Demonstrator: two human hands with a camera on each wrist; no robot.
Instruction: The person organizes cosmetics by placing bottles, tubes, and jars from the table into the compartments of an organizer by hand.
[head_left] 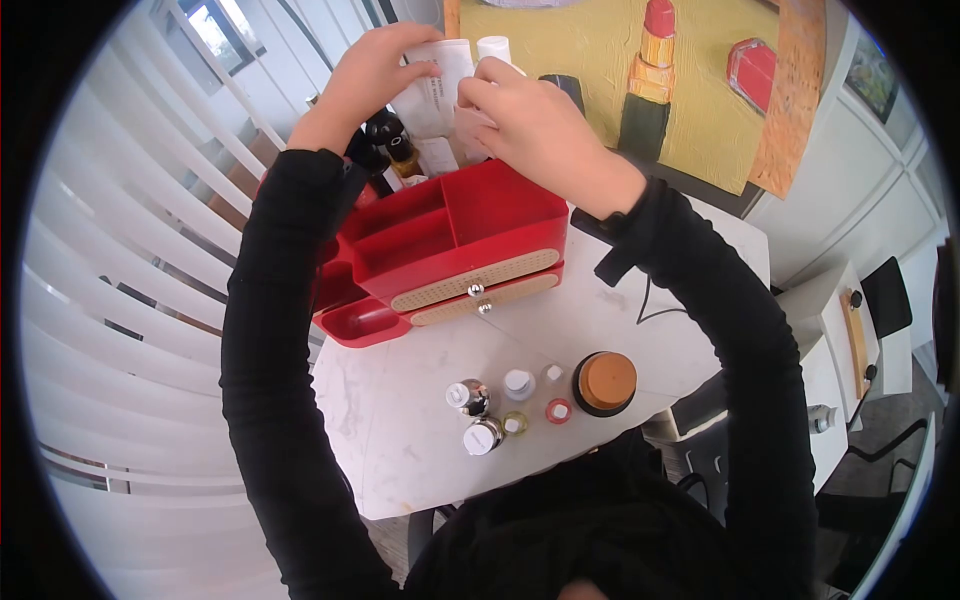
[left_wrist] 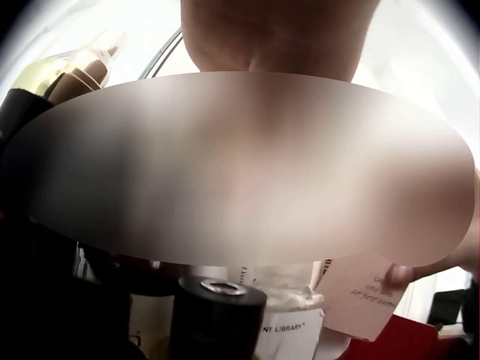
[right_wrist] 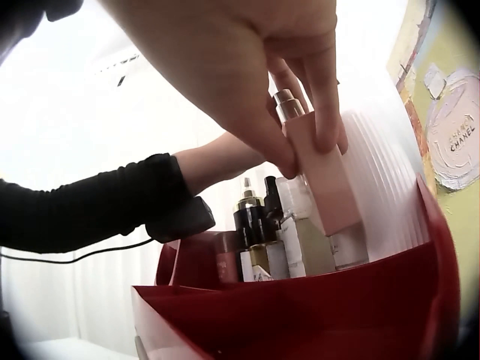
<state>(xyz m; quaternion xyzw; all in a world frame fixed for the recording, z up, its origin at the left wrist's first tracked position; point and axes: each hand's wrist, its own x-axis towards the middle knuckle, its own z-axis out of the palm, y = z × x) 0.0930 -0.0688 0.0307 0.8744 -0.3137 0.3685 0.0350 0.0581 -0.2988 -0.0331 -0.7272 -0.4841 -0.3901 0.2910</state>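
At the back of a red organizer [head_left: 510, 210], my left hand [head_left: 360, 80] pinches a white tube [head_left: 430, 100] with printed text, thumb on its front. My right hand [head_left: 540, 125] is beside it, thumb and fingers gripping a pale pink rectangular bottle [right_wrist: 322, 172] with a silver neck. The bottle is tilted and overlaps the organizer's rear compartment in the right wrist view. Around it stand several bottles, among them a dark one with a gold collar [right_wrist: 250, 221] and a black-capped one [left_wrist: 217, 315]. A large blur hides most of my left hand in the left wrist view.
In front of the organizer, several small bottles [head_left: 518, 384] and a jar with a brown lid [head_left: 608, 381] stand on the white marbled table [head_left: 400, 440]. A lipstick painting [head_left: 590, 40] is behind, white slatted blinds [head_left: 130, 300] at left.
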